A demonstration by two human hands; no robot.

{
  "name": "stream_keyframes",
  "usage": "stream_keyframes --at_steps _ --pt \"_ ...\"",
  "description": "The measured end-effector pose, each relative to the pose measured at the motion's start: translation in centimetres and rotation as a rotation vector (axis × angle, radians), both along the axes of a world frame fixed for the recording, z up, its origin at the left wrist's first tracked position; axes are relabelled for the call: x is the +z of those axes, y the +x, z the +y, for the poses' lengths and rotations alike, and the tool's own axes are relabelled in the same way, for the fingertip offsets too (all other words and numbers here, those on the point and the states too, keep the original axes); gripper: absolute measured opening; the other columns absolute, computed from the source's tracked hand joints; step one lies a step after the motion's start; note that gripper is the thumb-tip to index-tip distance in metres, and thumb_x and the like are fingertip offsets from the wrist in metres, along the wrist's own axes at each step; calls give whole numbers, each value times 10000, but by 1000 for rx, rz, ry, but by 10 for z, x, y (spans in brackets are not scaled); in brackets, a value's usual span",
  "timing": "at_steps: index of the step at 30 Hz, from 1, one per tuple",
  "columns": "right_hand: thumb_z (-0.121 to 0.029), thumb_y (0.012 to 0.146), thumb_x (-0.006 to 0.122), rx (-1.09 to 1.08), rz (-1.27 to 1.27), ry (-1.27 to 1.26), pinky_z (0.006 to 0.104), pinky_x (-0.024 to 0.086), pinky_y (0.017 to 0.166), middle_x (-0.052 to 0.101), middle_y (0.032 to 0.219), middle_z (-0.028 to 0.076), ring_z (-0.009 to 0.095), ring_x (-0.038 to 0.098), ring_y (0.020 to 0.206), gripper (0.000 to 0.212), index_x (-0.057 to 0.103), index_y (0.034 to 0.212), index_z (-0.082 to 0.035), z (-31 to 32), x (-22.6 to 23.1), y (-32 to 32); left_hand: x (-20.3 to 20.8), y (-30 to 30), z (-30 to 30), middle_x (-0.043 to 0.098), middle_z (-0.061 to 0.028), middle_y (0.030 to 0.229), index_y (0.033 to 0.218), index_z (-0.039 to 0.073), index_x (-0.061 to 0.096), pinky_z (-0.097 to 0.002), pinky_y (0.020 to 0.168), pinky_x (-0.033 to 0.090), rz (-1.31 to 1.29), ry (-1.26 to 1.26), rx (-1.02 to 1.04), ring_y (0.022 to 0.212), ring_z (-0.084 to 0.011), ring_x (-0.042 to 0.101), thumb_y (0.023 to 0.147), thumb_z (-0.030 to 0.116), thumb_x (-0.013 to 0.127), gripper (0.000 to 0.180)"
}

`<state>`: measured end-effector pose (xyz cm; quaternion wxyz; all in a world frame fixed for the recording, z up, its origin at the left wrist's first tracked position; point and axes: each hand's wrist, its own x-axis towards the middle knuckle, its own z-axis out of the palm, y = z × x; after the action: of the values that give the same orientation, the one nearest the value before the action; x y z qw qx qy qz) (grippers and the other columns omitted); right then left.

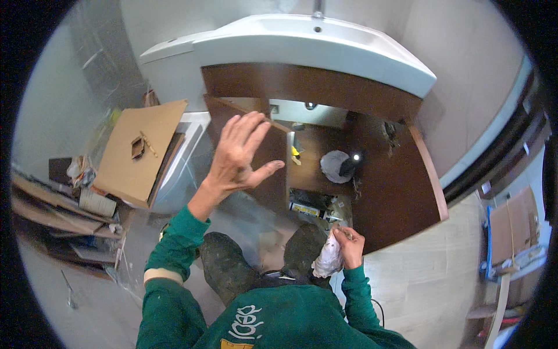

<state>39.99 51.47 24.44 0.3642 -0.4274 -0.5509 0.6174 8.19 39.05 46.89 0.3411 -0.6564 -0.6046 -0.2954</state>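
Observation:
My left hand (235,157) is raised with fingers spread, holding nothing, in front of the brown left cabinet door (256,186); whether it touches the door I cannot tell. Low by my right knee, my right hand (350,244) is closed on a crumpled whitish cloth (329,259). Both cabinet doors stand swung outward under the white washbasin (290,49), the right door (401,203) wide. On the cabinet floor lie a grey rounded thing (336,166) with a bright light beside it and a yellow-and-black object (296,155). A dark tube or box with a yellow label (306,208) lies near the front.
To the left, a cardboard sheet (125,174) bearing a pencil-like stick (149,144) and a small brown frame lies on a white appliance (185,151). Stacked boards (58,232) fill the far left. A cardboard box (514,227) stands at the right.

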Motion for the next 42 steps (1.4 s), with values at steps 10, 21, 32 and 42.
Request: stream_keyframes --at_steps 10,21,32,42 --pt "-156 804 778 9 -80 85 275 491 772 716 894 69 121 608 813 296 715 996 61 3 -6 -1 -6 -62 4 586 -213 1223 1189 -44 579 -497 1037 387 16 89 173 1159 -376 547 786 460 735 664" --pt "-60 817 748 2 13 20 241 485 700 691 871 56 108 605 754 214 701 980 72 0 2 2 -1 -130 -9 591 -235 1185 1159 -58 588 -472 993 417 6 39 343 1128 -378 552 809 459 721 638" --pt "-118 796 771 89 -46 89 272 485 751 699 880 60 135 604 791 232 720 948 49 -5 11 -23 -19 50 43 611 -229 1172 1152 -49 585 -495 965 472 -65 225 -237 1085 -394 595 768 362 769 592" --pt "-95 908 656 245 174 103 273 499 830 700 1016 84 144 631 887 245 682 1109 43 -63 112 -31 -141 177 -69 612 -207 1265 1293 -57 537 -391 981 489 -1626 -310 -458 1157 -276 615 746 340 832 738"
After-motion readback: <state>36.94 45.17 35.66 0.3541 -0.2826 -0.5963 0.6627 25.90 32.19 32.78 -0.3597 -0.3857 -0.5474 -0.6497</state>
